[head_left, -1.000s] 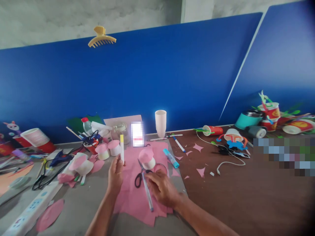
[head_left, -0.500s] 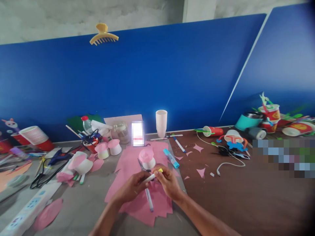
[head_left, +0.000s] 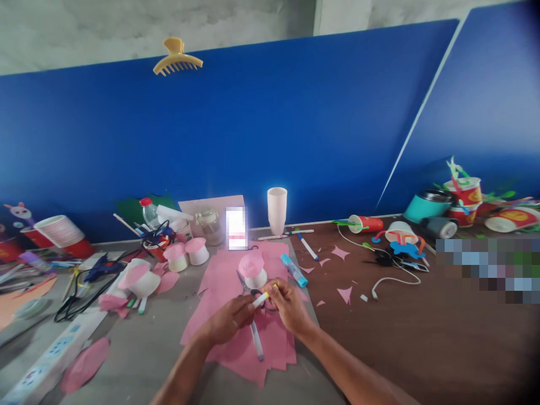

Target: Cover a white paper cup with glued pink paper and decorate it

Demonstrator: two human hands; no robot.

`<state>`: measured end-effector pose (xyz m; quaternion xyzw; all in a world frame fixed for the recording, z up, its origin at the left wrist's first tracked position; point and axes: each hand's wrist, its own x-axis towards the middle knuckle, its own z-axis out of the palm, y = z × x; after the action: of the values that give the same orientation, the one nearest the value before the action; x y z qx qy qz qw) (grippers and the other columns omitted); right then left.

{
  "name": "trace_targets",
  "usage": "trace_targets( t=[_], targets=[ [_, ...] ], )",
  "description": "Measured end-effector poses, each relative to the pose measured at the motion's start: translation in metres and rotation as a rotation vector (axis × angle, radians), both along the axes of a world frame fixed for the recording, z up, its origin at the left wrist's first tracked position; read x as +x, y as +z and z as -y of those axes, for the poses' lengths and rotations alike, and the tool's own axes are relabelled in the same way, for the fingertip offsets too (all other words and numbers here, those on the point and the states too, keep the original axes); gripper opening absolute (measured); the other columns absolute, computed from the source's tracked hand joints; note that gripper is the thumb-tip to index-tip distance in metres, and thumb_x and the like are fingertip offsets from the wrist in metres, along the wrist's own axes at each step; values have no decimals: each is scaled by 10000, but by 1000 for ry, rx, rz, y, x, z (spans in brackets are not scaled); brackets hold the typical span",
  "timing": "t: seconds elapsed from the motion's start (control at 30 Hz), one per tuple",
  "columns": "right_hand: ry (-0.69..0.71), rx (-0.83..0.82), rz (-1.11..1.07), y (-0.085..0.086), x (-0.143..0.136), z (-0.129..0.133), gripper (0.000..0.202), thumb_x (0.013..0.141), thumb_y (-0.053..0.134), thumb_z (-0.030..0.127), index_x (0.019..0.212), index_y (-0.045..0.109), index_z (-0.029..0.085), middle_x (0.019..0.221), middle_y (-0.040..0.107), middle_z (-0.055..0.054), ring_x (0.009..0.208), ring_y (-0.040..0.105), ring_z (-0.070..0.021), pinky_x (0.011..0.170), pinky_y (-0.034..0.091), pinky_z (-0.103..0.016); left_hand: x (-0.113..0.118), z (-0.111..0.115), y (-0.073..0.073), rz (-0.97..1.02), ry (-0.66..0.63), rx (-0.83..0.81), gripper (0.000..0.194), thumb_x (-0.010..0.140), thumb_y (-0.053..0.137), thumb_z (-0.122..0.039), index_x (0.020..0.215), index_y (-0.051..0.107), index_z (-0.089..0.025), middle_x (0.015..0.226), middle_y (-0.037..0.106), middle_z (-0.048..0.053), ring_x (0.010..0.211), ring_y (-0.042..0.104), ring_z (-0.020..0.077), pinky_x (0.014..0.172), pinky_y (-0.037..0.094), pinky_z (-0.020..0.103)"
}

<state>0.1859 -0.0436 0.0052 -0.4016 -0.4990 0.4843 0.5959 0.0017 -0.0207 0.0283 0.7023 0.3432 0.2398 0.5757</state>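
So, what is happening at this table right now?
A person holds a white marker with a yellow cap between both hands: the left hand grips the barrel and the right hand is at the cap end. They work over pink paper sheets, where a blue-tipped pen and scissors lie. A small white cup with a pink top stands just behind. Cups and paper scraps lie around.

Both hands [head_left: 259, 312] grip a yellow-capped marker [head_left: 262, 296] over pink paper [head_left: 219, 281].
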Motion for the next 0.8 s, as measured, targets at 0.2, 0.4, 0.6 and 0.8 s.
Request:
trace_targets(
  t=[0.2,0.4,0.6,0.8],
  targets=[
    [-2,48,176,4,7,2,446,906,539,611,693,521,220,556,423,57,507,388,-118,483,329,-238,5,1,2,-163,-78,20,526,921,463,-700,808,506,-188,664,410,-48,595,345,112,568,300,265],
    [34,128,345,6,4,8,327,962,496,440,727,559,223,681,612,-10,661,571,-165,627,450,-275,18,5,-10,-215,38,236,433,944,469,-599,848,523,-180,719,479,-22,662,374,130,598,328,257],
    [16,119,349,2,-3,12,377,991,452,487,728,534,230,656,622,-12,611,566,-163,589,432,-284,16,5,-10,-111,-9,133,513,954,425,-673,879,534,-177,754,447,-17,692,365,133,610,329,259],
    [123,155,310,7,-2,20,439,1004,407,591,791,557,238,651,642,-16,601,617,-179,576,461,-296,7,6,0,18,-181,-154,546,901,510,-727,817,469,-189,649,294,-79,575,238,87,535,212,259]
  ],
)
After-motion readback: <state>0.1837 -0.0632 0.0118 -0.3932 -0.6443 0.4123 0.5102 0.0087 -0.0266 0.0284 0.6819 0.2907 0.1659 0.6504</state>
